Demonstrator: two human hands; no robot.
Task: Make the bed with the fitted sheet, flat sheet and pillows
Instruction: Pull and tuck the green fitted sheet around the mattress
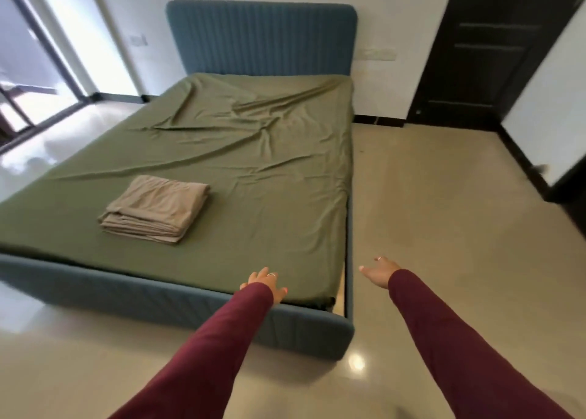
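Home bedroom, upholstered bed (177,295), dark door (485,54)

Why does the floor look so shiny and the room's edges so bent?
Head view: window daylight washes out the left, glare streaks the glossy floor, with a bright spot by the bed frame; the wide lens bows the edges; the door is blurred.

— What's the sheet (241,177) like?
— Thin matt green cloth, creased. The folded beige stack (155,209) is soft cloth too, matt.
— The bed frame (152,298)?
— Blue ribbed upholstery, as on the headboard (260,38).
— The floor (444,228)?
— Glossy smooth tile, mirroring light. The door (482,47) is dark, perhaps wood; it is blurred. The sleeves (203,349) are matt maroon knit.
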